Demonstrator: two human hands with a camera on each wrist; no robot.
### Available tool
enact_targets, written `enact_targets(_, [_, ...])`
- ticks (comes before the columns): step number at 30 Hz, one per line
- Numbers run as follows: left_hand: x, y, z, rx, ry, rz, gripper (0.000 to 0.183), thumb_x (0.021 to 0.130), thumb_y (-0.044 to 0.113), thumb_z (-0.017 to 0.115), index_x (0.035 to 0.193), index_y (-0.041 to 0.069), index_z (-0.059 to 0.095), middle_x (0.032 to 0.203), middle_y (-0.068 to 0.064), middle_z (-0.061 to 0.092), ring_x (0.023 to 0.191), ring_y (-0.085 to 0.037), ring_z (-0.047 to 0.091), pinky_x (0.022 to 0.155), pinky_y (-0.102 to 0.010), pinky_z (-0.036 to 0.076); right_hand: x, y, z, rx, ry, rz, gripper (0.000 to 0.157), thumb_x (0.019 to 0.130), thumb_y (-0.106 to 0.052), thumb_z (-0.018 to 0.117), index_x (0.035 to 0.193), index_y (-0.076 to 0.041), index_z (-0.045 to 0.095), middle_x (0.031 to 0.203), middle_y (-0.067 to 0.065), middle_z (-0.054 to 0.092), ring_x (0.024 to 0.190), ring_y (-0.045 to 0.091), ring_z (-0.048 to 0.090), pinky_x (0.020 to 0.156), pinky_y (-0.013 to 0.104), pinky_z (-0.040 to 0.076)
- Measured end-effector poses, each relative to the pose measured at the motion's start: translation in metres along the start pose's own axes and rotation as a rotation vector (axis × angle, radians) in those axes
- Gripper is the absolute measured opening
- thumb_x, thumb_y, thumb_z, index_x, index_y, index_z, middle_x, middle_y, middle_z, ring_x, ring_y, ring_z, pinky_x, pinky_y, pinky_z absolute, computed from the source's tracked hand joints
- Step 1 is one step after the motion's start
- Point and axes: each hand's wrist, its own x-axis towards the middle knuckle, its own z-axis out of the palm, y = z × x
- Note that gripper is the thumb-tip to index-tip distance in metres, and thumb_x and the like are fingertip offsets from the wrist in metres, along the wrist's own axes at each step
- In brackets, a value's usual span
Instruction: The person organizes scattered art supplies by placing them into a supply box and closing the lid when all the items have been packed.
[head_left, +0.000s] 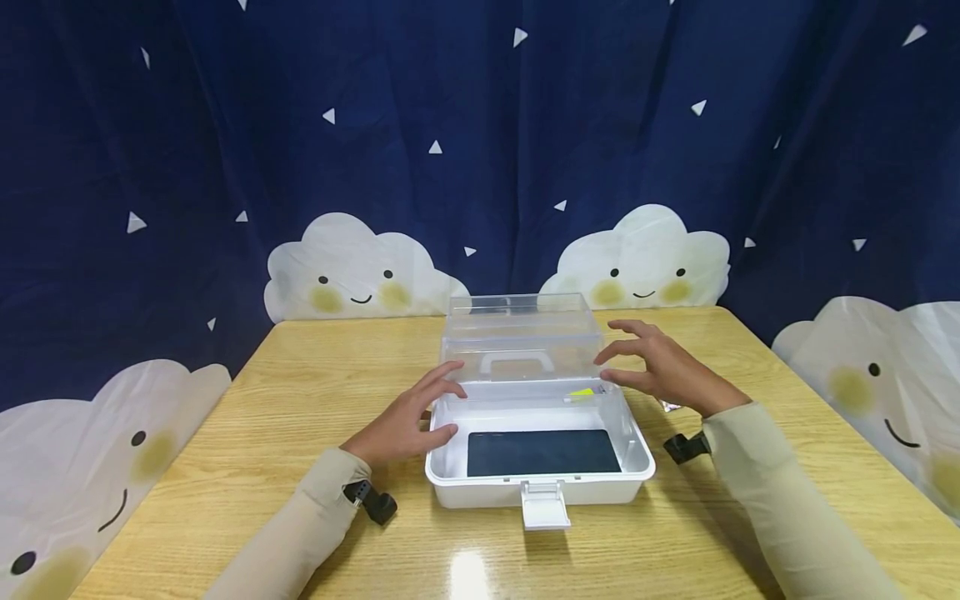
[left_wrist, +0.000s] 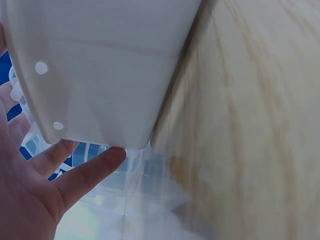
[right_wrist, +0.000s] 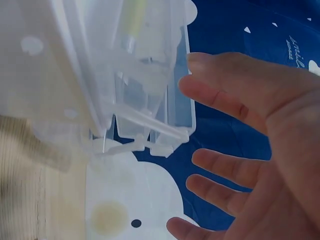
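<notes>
A white plastic storage box (head_left: 450, 493) stands on the table with its clear lid (head_left: 517, 321) swung back. On the box floor lies a dark flat rectangular item (head_left: 543, 452). Something small and yellow (head_left: 581, 393) shows near the back of the box. The front latch (head_left: 545, 507) hangs down. My left hand (head_left: 405, 421) is at the box's left side, fingers spread and slightly bent; whether its fingertips touch the wall, I cannot tell. Beside the right rear corner hovers my right hand (head_left: 660, 367), fingers loosely apart, holding nothing. In the right wrist view a gap separates those fingers from the clear trays (right_wrist: 142, 107).
The wooden table (head_left: 337, 358) extends on both sides of the box. A small printed item (head_left: 670, 406) lies partly hidden under the right hand. Behind the table hangs a dark blue curtain (head_left: 480, 125) with white clouds. Each wrist carries a black camera (head_left: 378, 506).
</notes>
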Motion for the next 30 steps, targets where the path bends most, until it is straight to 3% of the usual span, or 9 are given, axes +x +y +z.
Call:
enact_targets(19, [0.0, -0.002, 0.0, 0.009, 0.006, 0.007, 0.038, 0.088, 0.031, 0.067, 0.121, 0.038, 0.05, 0.157, 0.02, 0.015, 0.141, -0.017, 0.028, 0.091, -0.038, 0.051, -0.006, 0.02, -0.01, -0.015, -0.002, 0.037, 0.025, 0.088, -0.03, 0.07, 0.108, -0.014, 0.071, 0.144, 0.025, 0.036, 0.13, 0.049, 0.031, 0.099, 0.068, 0.03])
enact_targets(30, [0.0, -0.002, 0.001, 0.01, 0.005, 0.0, 0.04, 0.087, 0.028, 0.068, 0.12, 0.04, 0.049, 0.157, 0.021, 0.015, 0.141, -0.017, 0.027, 0.093, -0.039, 0.05, -0.007, 0.027, -0.013, -0.036, -0.049, 0.109, 0.028, 0.088, -0.03, 0.071, 0.11, -0.014, 0.07, 0.144, 0.028, 0.034, 0.129, 0.051, 0.03, 0.099, 0.069, 0.03])
